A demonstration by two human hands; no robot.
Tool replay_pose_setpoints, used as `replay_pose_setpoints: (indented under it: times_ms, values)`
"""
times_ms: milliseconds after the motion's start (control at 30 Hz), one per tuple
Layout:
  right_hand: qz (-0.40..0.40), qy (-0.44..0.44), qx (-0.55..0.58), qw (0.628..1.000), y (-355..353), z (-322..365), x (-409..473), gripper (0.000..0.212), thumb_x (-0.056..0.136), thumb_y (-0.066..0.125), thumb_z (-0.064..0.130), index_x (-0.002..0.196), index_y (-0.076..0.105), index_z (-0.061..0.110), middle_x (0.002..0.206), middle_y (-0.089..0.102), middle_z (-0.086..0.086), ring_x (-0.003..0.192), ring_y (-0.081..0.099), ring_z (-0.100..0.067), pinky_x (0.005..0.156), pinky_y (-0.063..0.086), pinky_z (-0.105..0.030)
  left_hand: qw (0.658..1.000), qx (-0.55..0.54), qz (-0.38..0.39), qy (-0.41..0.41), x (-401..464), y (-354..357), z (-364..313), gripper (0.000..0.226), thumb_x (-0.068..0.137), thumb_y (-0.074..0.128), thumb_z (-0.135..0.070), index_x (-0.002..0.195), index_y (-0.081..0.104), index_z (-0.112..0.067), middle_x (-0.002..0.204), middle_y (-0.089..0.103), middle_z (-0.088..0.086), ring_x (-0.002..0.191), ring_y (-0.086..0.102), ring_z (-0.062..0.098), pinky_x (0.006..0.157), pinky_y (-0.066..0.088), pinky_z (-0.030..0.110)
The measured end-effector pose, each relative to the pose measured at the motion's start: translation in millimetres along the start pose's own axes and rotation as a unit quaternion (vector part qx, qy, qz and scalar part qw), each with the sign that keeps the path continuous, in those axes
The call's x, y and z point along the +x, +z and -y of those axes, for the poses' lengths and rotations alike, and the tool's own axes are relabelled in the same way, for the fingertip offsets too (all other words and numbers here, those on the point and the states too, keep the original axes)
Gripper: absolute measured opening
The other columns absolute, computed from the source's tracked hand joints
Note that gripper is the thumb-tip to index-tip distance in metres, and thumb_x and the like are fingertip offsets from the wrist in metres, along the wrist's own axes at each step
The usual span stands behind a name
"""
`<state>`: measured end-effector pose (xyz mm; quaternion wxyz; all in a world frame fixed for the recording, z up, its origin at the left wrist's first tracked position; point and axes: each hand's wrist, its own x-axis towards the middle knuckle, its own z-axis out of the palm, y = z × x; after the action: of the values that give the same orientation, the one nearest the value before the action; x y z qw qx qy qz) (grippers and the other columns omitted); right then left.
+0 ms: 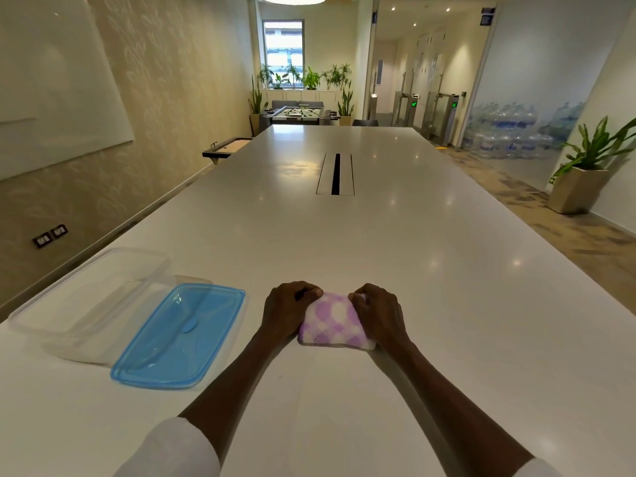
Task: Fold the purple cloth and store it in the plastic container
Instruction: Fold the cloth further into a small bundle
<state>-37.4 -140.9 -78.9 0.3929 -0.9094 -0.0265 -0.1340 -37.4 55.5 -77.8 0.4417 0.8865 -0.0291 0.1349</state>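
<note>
The purple and white patterned cloth (333, 321) lies folded into a small thick rectangle on the white table, just in front of me. My left hand (288, 309) grips its left side, fingers curled over the far left corner. My right hand (378, 310) grips its right side the same way. The clear plastic container (74, 304) stands open at the near left of the table, apart from the cloth. Its blue lid (179, 335) lies flat between the container and my left hand.
The long white table (447, 287) stretches ahead, with a cable slot (335, 173) in its middle. A wall runs along the left. A potted plant (581, 173) and stacked water bottles (509, 132) stand on the floor to the right.
</note>
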Motion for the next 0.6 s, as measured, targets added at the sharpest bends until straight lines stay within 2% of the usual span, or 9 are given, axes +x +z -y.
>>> replay_pose_setpoints:
  times_ms: [133,300,400,467,600]
  values:
    - [0.004,0.014,0.004,1.000,0.0,0.7,0.1,0.017,0.088,0.057,0.033,0.079,0.063,0.020,0.079,0.071,0.003,0.071,0.059,-0.017,0.061,0.037,-0.027,1.000,-0.006,0.006,-0.007,1.5,-1.4,-2.4,0.014,0.086,0.064,-0.039,0.087,0.075,-0.031,0.077,0.069,-0.021,0.078,0.060,-0.010,0.065,0.040,0.012]
    - [0.001,0.030,0.003,1.000,-0.5,2.9,1.9,0.015,0.088,0.057,0.034,0.079,0.061,0.024,0.084,0.072,0.003,0.078,0.062,-0.022,0.063,0.036,-0.027,0.999,-0.002,0.026,-0.027,6.6,-2.1,-6.5,0.017,0.086,0.065,-0.038,0.088,0.077,-0.027,0.079,0.070,-0.016,0.072,0.059,-0.006,0.062,0.040,0.013]
    - [-0.014,0.025,-0.018,0.999,-0.1,3.4,0.2,0.014,0.087,0.058,0.034,0.081,0.063,0.024,0.083,0.072,0.004,0.080,0.064,-0.022,0.062,0.037,-0.027,0.999,-0.002,0.029,-0.030,8.2,-1.3,-6.8,0.017,0.084,0.066,-0.039,0.085,0.077,-0.026,0.084,0.075,-0.011,0.076,0.065,0.003,0.063,0.043,0.016]
    - [-0.034,-0.004,-0.065,0.997,0.1,3.9,-2.8,0.012,0.088,0.057,0.032,0.084,0.064,0.023,0.083,0.070,0.003,0.079,0.063,-0.022,0.061,0.040,-0.029,0.999,-0.003,0.026,-0.037,8.0,0.3,-5.5,0.016,0.082,0.068,-0.041,0.084,0.077,-0.028,0.083,0.075,-0.010,0.078,0.066,0.005,0.063,0.044,0.017]
    - [-0.079,-0.118,-0.178,0.974,-1.3,8.5,-7.9,0.015,0.090,0.054,0.026,0.084,0.065,0.018,0.086,0.064,0.002,0.080,0.058,-0.021,0.058,0.047,-0.032,0.999,-0.003,0.009,-0.052,5.4,4.6,-2.9,0.015,0.078,0.069,-0.045,0.081,0.076,-0.031,0.077,0.074,-0.014,0.077,0.066,0.002,0.066,0.050,0.024]
